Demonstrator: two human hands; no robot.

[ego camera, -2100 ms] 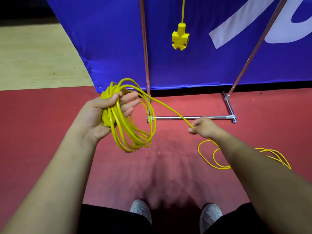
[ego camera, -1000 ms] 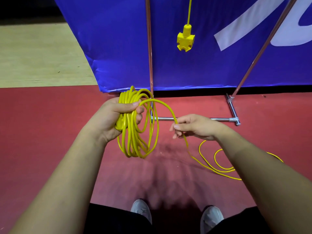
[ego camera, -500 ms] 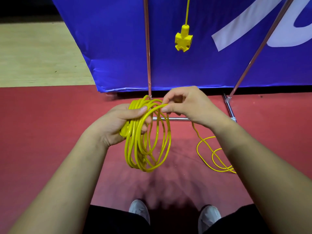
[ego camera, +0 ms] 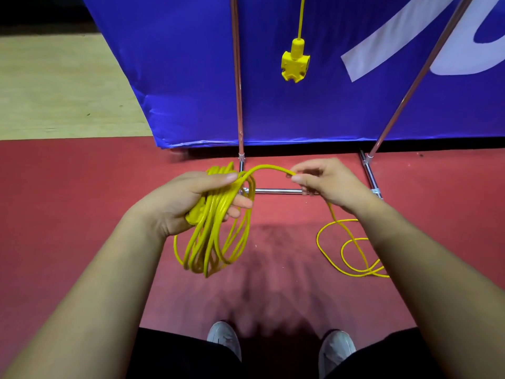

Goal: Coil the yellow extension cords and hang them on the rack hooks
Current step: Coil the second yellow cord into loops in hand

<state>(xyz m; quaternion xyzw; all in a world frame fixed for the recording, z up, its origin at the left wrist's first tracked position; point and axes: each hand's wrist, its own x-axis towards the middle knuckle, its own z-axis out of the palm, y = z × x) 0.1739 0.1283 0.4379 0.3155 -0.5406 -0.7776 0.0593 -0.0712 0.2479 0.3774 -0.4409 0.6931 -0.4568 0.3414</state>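
Coil (ego camera: pixel 216 242) hangs from left hand (ego camera: pixel 202 198): thumb and fingers are curled round the top of the bundle, and the loops dangle below the palm over the red floor (ego camera: pixel 82 214). Right hand (ego camera: pixel 325 184) pinches the free run (ego camera: pixel 269 166) of the same yellow cord between thumb and fingertips, just right of the left thumb. The cord arches between the two hands. Past the right wrist it drops to slack (ego camera: pixel 354 238) lying in a few loose loops on the floor. The end plug isn't visible, so I can't tell how much is left.

My read of the step: laying the next loop onto the bundle. Suggestions:
- Match each loop's drop to the existing ones; the bottom of the bundle looks uneven.
- Roll the cord slightly in the right fingertips so each loop lies flat, not in a figure-eight.
- Open the left thumb only enough to trap the new turn.
- Draw slack through the right fingers; don't yank, as the floor loops overlap and could knot.

Rack (ego camera: pixel 237 77) stands just ahead, its hooks out of frame. Another cord's socket block (ego camera: pixel 295 62) hangs beside it.
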